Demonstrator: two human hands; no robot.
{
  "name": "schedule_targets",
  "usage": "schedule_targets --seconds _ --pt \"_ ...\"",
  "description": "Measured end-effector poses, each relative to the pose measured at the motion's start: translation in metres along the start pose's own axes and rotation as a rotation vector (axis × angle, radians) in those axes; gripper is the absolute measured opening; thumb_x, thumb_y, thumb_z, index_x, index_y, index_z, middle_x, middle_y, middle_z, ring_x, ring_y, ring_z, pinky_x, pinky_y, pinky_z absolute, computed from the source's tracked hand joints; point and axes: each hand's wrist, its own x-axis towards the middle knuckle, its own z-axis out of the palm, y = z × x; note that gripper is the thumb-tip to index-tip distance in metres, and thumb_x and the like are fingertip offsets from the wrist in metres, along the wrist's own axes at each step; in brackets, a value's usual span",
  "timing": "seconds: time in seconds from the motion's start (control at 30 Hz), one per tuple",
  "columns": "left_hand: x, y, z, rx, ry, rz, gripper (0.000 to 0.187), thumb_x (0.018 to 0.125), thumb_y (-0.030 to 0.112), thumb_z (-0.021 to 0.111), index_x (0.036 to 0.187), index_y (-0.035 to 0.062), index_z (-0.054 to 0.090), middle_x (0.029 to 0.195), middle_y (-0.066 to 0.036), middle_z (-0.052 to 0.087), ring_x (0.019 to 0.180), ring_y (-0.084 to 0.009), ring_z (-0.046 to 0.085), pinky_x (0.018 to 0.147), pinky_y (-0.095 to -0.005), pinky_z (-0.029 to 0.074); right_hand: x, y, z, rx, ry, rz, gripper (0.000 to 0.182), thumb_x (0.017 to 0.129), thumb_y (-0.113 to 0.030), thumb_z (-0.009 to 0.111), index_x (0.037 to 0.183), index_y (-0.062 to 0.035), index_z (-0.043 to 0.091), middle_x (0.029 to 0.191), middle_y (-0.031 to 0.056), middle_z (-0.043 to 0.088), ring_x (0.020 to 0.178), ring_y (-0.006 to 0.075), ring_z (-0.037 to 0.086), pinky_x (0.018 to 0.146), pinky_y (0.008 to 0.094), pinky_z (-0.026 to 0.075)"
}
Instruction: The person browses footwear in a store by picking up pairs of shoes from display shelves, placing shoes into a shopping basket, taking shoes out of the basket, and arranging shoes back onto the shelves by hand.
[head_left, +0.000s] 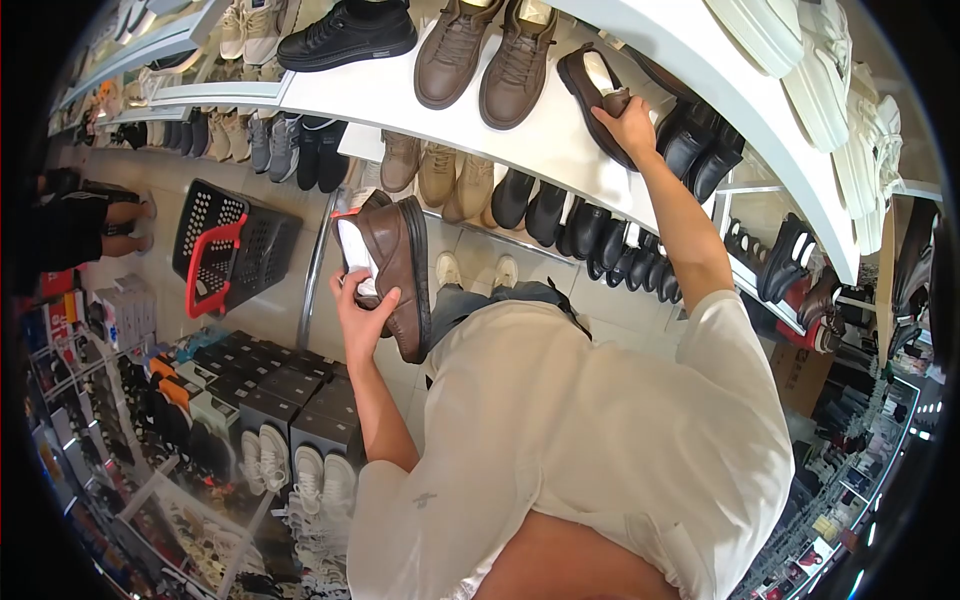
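The left hand is clamped on a brown shoe at its opening, seemingly for secure support, while the right hand grips a darker shoe on the white shelf, apparently steadying it

white curved shelf | pale tiled floor | lights far right
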Motion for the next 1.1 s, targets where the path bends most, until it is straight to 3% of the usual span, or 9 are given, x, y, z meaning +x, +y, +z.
schedule_targets --seconds 0.2,0.37,0.5,0.63,0.87,0.97,1.03,1.07,1.1 --pt "0.001 0.018 0.001 -0.015 -0.02 -0.042 0.05 0.067 0.013 0.085 0.109 0.0066 0.06 0.128 -0.013 0.041 0.113 -0.0283 0.05 0.099 -0.037 0.04 -0.015 -0.01 -0.001 0.031 0.037 0.032 0.083 0.077 -0.053 0.076 0.123 0.0091 0.047 0.127 0.0277 0.051 0.112 0.0431 0.059 0.095 0.047 0.048" --pt "0.004 0.023 0.007 -0.097 -0.066 -0.028 0.05 0.069 0.014 0.084 0.111 0.0066 0.059 0.128 -0.014 0.042 0.117 -0.0286 0.047 0.102 -0.0361 0.037 0.002 0.008 0.014 0.068 0.189 -0.16 0.074 0.08 -0.047 0.076 0.121 0.0088 0.05 0.123 0.0288 0.053 0.111 0.0438 0.058 0.094 0.0471 0.048" --pt "-0.001 0.021 0.006 -0.003 -0.06 0.023 0.051 0.064 0.01 0.086 0.109 0.0083 0.061 0.133 -0.015 0.038 0.114 -0.029 0.052 0.099 -0.0394 0.042 0.021 0.0 0.013 0.113 0.126 -0.063 0.076 0.081 -0.045 0.075 0.123 0.012 0.048 0.122 0.032 0.055 0.113 0.0436 0.056 0.096 0.0465 0.047" --pt "-0.003 0.018 0.004 0.007 -0.101 -0.026 0.051 0.066 0.01 0.084 0.111 0.0078 0.06 0.137 -0.016 0.037 0.117 -0.0298 0.05 0.102 -0.0397 0.039 0.028 0.001 0.034 0.066 0.223 0.02 0.08 0.075 -0.052 0.077 0.119 0.009 0.049 0.12 0.0334 0.054 0.107 0.0484 0.058 0.091 0.0512 0.05" --pt "0.007 0.006 0.006 0.01 -0.157 -0.007 0.05 0.067 0.011 0.083 0.111 0.006 0.06 0.133 -0.016 0.04 0.119 -0.0308 0.048 0.103 -0.0397 0.037 0.011 0.001 0.01 0.064 0.235 0.011 0.093 0.078 -0.062 0.069 0.137 0.0041 0.043 0.136 0.0324 0.046 0.124 0.0448 0.049 0.104 0.0479 0.042" --pt "0.012 -0.002 0.007 -0.041 -0.156 -0.011 0.051 0.067 0.011 0.083 0.111 0.0055 0.06 0.133 -0.017 0.04 0.119 -0.0316 0.047 0.104 -0.0402 0.036 0.017 0.025 -0.009 0.434 0.57 0.078 0.061 0.091 -0.051 0.055 0.128 -0.002 0.056 0.123 0.0269 0.061 0.118 0.0458 0.053 0.098 0.0462 0.044" --pt "0.015 -0.005 0.006 -0.032 -0.159 0.0 0.05 0.067 0.012 0.083 0.111 0.0056 0.06 0.134 -0.017 0.039 0.12 -0.0318 0.046 0.104 -0.0402 0.036 0.004 0.027 -0.048 0.914 0.458 0.484 0.049 0.095 -0.046 0.05 0.121 -0.005 0.061 0.113 0.0185 0.067 0.104 0.0356 0.064 0.09 0.0441 0.051" --pt "0.019 -0.004 0.007 -0.027 -0.149 0.008 0.05 0.068 0.012 0.083 0.111 0.0056 0.06 0.135 -0.017 0.039 0.121 -0.032 0.046 0.104 -0.0402 0.035 0.009 0.035 -0.06 1.269 0.384 0.597 0.046 0.095 -0.045 0.051 0.118 -0.0066 0.061 0.111 0.0148 0.068 0.1 0.0303 0.066 0.087 0.0418 0.053" --pt "0.021 0.0 0.008 -0.088 -0.153 -0.023 0.049 0.068 0.013 0.083 0.112 0.0065 0.06 0.137 -0.018 0.038 0.122 -0.0327 0.045 0.105 -0.0405 0.035 0.006 0.036 -0.071 1.518 0.338 0.531 0.049 0.095 -0.047 0.052 0.125 -0.0092 0.058 0.114 0.0086 0.066 0.101 0.0207 0.065 0.076 0.0388 0.056"
